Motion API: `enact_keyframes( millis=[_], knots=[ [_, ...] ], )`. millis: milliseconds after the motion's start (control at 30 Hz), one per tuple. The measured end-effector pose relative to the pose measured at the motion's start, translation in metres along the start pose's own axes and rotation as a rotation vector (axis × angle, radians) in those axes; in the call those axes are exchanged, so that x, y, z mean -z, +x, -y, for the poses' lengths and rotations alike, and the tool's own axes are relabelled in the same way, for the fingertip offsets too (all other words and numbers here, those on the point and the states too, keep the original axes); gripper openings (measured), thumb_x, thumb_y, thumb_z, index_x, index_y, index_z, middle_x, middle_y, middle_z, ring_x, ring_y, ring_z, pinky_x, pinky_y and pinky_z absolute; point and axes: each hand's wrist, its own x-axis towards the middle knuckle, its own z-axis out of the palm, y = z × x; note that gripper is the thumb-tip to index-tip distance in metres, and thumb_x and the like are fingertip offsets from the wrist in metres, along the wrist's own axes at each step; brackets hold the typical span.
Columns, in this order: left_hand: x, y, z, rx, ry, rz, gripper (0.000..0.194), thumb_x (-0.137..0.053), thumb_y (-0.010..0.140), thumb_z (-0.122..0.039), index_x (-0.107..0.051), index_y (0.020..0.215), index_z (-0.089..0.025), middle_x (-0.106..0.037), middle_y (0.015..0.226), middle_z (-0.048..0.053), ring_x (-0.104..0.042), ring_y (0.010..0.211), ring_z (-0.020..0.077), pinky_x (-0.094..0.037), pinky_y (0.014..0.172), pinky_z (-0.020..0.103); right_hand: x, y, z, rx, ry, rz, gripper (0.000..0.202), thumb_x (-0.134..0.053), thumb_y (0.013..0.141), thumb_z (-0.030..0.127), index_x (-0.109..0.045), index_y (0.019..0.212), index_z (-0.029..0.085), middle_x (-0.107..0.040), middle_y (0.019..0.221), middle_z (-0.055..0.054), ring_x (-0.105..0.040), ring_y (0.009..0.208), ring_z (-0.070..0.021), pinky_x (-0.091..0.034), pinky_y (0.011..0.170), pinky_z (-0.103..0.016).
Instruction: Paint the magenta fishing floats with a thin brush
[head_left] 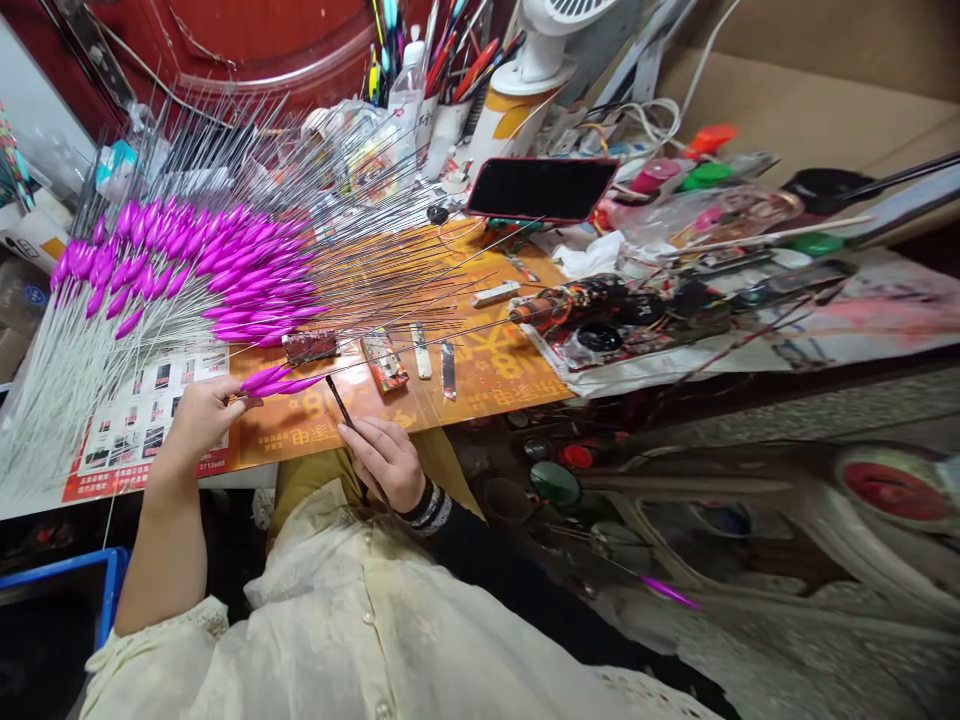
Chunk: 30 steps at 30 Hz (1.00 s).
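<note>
My left hand [204, 418] is closed on a few magenta floats [271, 381], pinching them near their left ends at the table's front edge. Their thin dark stems run off to the right. Close by on the right, my right hand [388, 460] is wrapped round a thin black stick [337, 398], whose upper end points toward the floats without visibly touching them. A big bunch of magenta floats [187, 250] with pale and dark stems lies at the table's left. Between hands and bunch sits a dark, paint-stained block [311, 347].
Paint-spattered small blocks [384, 360] lie on the orange table cover [480, 385]. A phone [543, 189] leans behind them. Stained bottles and rods [600, 310] crowd the right, a white fan [541, 50] stands at the back, and a blue-edged bin [112, 590] is lower left.
</note>
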Motion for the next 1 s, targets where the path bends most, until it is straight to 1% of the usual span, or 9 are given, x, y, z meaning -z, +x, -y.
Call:
enact_keyframes(
  millis=[133, 300, 400, 567, 733, 1000],
  knots=[
    [0.0007, -0.0002, -0.0024, 0.001, 0.008, -0.007, 0.025, -0.061, 0.088, -0.034, -0.081, 0.090, -0.019, -0.067, 0.071, 0.000, -0.053, 0.066, 0.0120, -0.036, 0.063, 0.024, -0.0003, 0.0011, 0.0003, 0.015, -0.015, -0.008, 0.055, -0.054, 0.095, 0.008, -0.055, 0.148, 0.021, -0.075, 0.120, -0.012, -0.071, 0.115, -0.0237, -0.060, 0.098, -0.039],
    [0.0006, 0.0001, -0.0019, -0.002, 0.015, -0.016, 0.024, -0.062, 0.088, -0.034, -0.079, 0.084, -0.019, -0.065, 0.068, -0.001, -0.051, 0.064, 0.0114, -0.036, 0.063, 0.024, -0.0012, 0.0014, 0.0006, -0.007, -0.022, 0.010, 0.052, -0.052, 0.096, 0.010, -0.058, 0.146, 0.024, -0.075, 0.121, -0.011, -0.071, 0.115, -0.0227, -0.060, 0.100, -0.039],
    [0.0002, 0.0006, -0.0008, -0.005, 0.020, -0.013, 0.025, -0.062, 0.088, -0.036, -0.078, 0.081, -0.018, -0.063, 0.067, -0.001, -0.050, 0.063, 0.0110, -0.036, 0.063, 0.024, -0.0009, 0.0033, 0.0013, 0.009, -0.031, 0.001, 0.054, -0.053, 0.095, 0.008, -0.055, 0.148, 0.022, -0.075, 0.120, -0.011, -0.071, 0.114, -0.0228, -0.060, 0.098, -0.038],
    [-0.0007, 0.0016, -0.0002, -0.007, 0.030, -0.013, 0.026, -0.060, 0.090, -0.036, -0.077, 0.082, -0.018, -0.062, 0.066, -0.002, -0.049, 0.062, 0.0110, -0.036, 0.063, 0.024, 0.0004, 0.0071, 0.0026, 0.033, -0.054, -0.030, 0.059, -0.054, 0.092, 0.004, -0.051, 0.150, 0.017, -0.076, 0.117, -0.013, -0.070, 0.112, -0.0236, -0.060, 0.095, -0.038],
    [-0.0010, 0.0027, -0.0003, -0.015, 0.038, -0.022, 0.028, -0.061, 0.090, -0.039, -0.077, 0.081, -0.019, -0.061, 0.065, -0.001, -0.049, 0.061, 0.0117, -0.035, 0.061, 0.025, 0.0010, 0.0068, 0.0028, 0.020, -0.057, -0.023, 0.057, -0.050, 0.095, 0.007, -0.050, 0.151, 0.017, -0.075, 0.118, -0.013, -0.071, 0.113, -0.0232, -0.059, 0.097, -0.038],
    [-0.0024, 0.0026, 0.0011, -0.031, 0.025, -0.018, 0.025, -0.062, 0.091, -0.038, -0.080, 0.088, -0.020, -0.062, 0.068, -0.001, -0.050, 0.063, 0.0121, -0.035, 0.062, 0.025, 0.0019, 0.0072, 0.0021, 0.035, -0.033, -0.032, 0.059, -0.052, 0.095, 0.006, -0.047, 0.153, 0.016, -0.075, 0.117, -0.013, -0.071, 0.114, -0.0234, -0.060, 0.095, -0.039]
  ],
)
